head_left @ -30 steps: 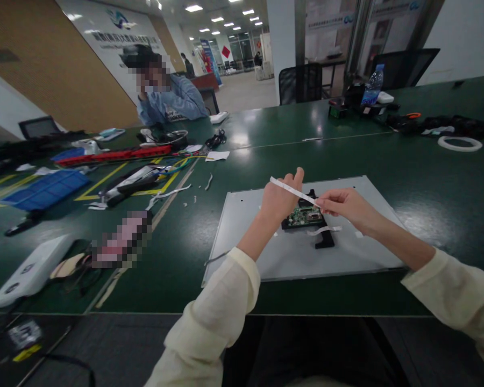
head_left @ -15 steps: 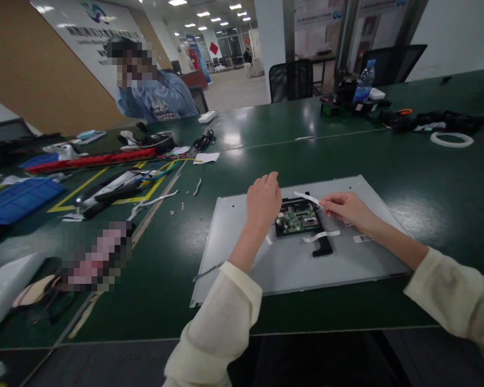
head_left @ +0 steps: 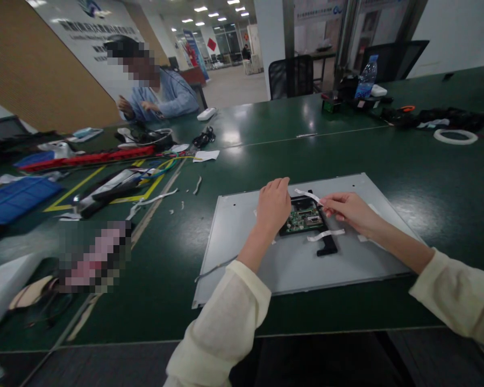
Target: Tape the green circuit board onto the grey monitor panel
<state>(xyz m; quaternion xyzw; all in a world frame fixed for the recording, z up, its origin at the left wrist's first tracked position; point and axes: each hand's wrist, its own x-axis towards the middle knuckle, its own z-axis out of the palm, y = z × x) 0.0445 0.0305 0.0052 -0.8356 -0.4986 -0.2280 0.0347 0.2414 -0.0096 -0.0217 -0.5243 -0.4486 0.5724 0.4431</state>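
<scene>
A grey metal panel (head_left: 242, 242) lies flat on the green table before me. On its middle sits a green circuit board (head_left: 300, 220) in a black frame with a black arm (head_left: 328, 244). My right hand (head_left: 349, 211) pinches the near end of a white tape strip (head_left: 307, 194), whose other end reaches over the frame's top edge. Another white strip (head_left: 326, 235) lies across the black arm. My left hand (head_left: 273, 207) hovers over or rests on the board's left side; its fingertips are turned away, so what they touch is hidden. A thin cable (head_left: 215, 269) runs out under my left forearm.
To the left are a blue crate (head_left: 20, 199), a black-and-white device (head_left: 105, 191), tape scraps (head_left: 151, 200) and a white box (head_left: 8, 290). Far right stand a water bottle (head_left: 367, 78) and a white ring (head_left: 455, 136). A person (head_left: 157, 97) sits across the table.
My left hand has shifted right, closer to the board's top edge. My right hand keeps its pinch on the strip. The person opposite has lowered their hands from their head.
</scene>
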